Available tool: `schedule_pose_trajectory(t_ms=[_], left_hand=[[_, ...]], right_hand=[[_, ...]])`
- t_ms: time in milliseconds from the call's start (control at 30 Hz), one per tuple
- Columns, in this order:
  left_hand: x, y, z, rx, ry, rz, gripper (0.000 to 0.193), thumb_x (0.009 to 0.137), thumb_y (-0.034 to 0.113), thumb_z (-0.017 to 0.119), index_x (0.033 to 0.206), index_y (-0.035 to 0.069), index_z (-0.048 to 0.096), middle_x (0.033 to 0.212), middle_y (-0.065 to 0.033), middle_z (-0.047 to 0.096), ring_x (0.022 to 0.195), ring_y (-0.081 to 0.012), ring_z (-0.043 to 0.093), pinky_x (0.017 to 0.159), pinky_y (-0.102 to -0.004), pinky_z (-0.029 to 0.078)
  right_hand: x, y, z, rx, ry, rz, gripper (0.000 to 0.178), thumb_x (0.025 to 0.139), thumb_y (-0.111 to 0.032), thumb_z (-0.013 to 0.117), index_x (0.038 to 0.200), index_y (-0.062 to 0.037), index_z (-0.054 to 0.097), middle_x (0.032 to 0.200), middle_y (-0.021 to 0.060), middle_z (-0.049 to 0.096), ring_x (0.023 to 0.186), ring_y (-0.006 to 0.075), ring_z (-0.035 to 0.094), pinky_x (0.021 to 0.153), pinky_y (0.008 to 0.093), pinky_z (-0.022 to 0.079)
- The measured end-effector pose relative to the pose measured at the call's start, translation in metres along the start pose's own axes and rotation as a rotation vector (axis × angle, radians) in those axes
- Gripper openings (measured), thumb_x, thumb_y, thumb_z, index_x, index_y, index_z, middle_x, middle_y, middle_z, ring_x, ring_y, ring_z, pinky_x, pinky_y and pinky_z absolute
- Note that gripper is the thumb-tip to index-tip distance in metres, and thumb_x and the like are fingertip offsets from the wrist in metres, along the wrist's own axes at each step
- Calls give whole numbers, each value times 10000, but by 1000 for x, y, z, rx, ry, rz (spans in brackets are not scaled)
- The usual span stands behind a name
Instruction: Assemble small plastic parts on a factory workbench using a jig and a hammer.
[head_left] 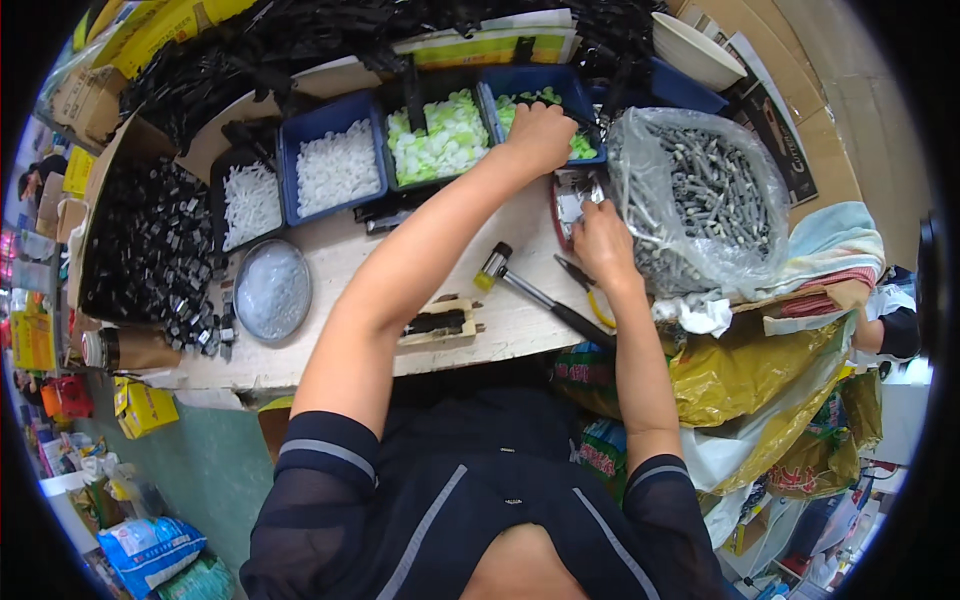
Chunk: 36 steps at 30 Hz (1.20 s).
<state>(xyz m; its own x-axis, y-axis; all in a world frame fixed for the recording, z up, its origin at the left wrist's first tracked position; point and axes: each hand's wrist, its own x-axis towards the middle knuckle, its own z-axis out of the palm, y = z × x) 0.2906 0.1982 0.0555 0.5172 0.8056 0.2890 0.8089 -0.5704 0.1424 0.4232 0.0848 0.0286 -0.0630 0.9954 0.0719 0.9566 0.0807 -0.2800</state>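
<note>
My left hand [540, 135] reaches far across the table into a blue bin [578, 92] of pale green plastic pieces, fingers curled down among them; what it grips is hidden. My right hand [603, 243] rests at the mouth of a clear plastic bag [700, 200] full of grey rod-like parts, beside a small red-rimmed tray [562, 205]. Its fingers are bent over the parts, and I cannot tell whether it holds one.
A small mallet [520, 285] and pliers [585, 285] lie on the wooden table [330, 350]. A wooden jig [440, 322], a round grey lid [272, 290], bins of white and green pieces [335, 168], and a box of black parts [145, 245] stand to the left.
</note>
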Motion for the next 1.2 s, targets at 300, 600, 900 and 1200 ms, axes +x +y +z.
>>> schedule_pose_trajectory(t_ms=[300,600,900,1200], left_hand=[[21,-26,17,173,-94,-12,108,682,133,629,757,61,660,880,-107,600,836,-311,574,687,-417,456],[17,-43,7,-211,163,-164,142,650,123,630,759,41,668,781,-168,612,774,-350,578,695,-414,464],[-25,-41,-24,-996,276,-280,154,673,57,637,816,8,664,729,-133,642,617,-225,616,590,-307,491],[-188,-7,-43,-2104,299,-331,153,794,-9,594,946,-3,585,876,-145,620,738,-184,614,594,-294,515]], right_hand=[[21,-1,12,-114,-39,-68,152,734,-21,489,844,38,577,880,262,562,739,378,611,626,431,504],[24,-2,7,-10,56,-82,156,751,-42,487,850,31,582,868,238,568,741,382,602,659,444,497],[29,-7,17,-93,-2,-59,171,743,-21,473,862,27,586,876,241,578,766,383,600,678,450,491],[13,-1,7,688,186,-54,122,774,-25,518,868,5,589,794,152,576,690,247,573,628,322,454]])
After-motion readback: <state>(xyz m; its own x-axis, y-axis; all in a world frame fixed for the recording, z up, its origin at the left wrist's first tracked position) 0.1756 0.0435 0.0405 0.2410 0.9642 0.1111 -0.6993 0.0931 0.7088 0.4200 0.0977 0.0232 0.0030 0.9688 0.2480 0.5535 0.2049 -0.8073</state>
